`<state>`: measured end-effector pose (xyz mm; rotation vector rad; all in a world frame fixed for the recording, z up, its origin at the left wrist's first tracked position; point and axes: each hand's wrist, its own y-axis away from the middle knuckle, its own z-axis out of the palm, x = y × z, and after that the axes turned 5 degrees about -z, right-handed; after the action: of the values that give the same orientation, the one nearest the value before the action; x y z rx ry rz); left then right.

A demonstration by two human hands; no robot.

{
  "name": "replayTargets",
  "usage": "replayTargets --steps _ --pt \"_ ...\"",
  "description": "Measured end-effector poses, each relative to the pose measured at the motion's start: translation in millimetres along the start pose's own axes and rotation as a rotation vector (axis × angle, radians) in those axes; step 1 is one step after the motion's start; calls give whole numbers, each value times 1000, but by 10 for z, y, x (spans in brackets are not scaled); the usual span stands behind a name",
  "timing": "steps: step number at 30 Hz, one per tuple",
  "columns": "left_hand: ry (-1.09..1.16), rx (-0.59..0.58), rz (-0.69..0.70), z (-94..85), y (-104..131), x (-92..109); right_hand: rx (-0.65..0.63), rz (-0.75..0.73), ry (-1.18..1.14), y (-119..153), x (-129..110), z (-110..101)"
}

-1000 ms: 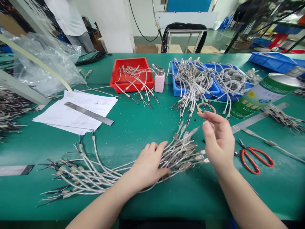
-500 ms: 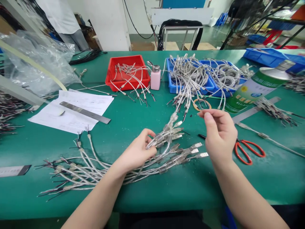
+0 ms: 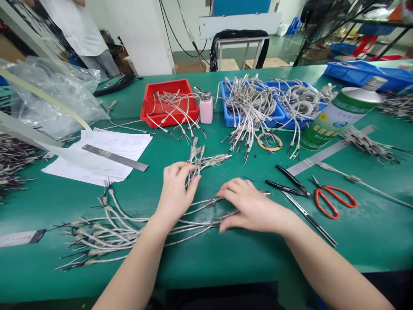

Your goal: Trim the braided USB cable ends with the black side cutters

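My left hand (image 3: 177, 187) is closed around a bunch of USB cables (image 3: 209, 161), whose grey plug ends fan out beyond the fingertips. Lower and to the right, my right hand (image 3: 250, 207) curls over the plug ends of more cables (image 3: 193, 225), thumb on the near side and fingers on the far side. One metal plug tip (image 3: 266, 193) pokes out past this hand; the other plugs are hidden beneath it. These cables run left across the green table to stripped wire ends (image 3: 80, 234), passing partly under my left forearm.
Right of my right hand lie black-handled pliers (image 3: 292, 185), tweezers (image 3: 309, 218) and red-handled scissors (image 3: 335, 198). A green can (image 3: 338, 116), cable-filled blue trays (image 3: 229, 118), a pink bottle (image 3: 206, 111) and a red tray (image 3: 148, 116) stand behind. A ruler (image 3: 116, 157) lies on papers.
My left hand has shifted left and away from me with its bunch of cables. My right hand has come down and left from its raised pinch onto the plug ends of the other cables.
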<state>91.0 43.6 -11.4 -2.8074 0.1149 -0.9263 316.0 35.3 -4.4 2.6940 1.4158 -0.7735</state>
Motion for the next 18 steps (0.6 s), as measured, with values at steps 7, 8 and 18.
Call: replayTargets --steps 7,8,18 --pt "-115 -630 212 -20 241 290 -229 135 226 -26 -39 112" --pt "-182 -654 194 7 261 305 -238 131 231 -27 -44 110" --pt "-346 -673 142 201 298 392 -226 149 319 -90 -212 168"
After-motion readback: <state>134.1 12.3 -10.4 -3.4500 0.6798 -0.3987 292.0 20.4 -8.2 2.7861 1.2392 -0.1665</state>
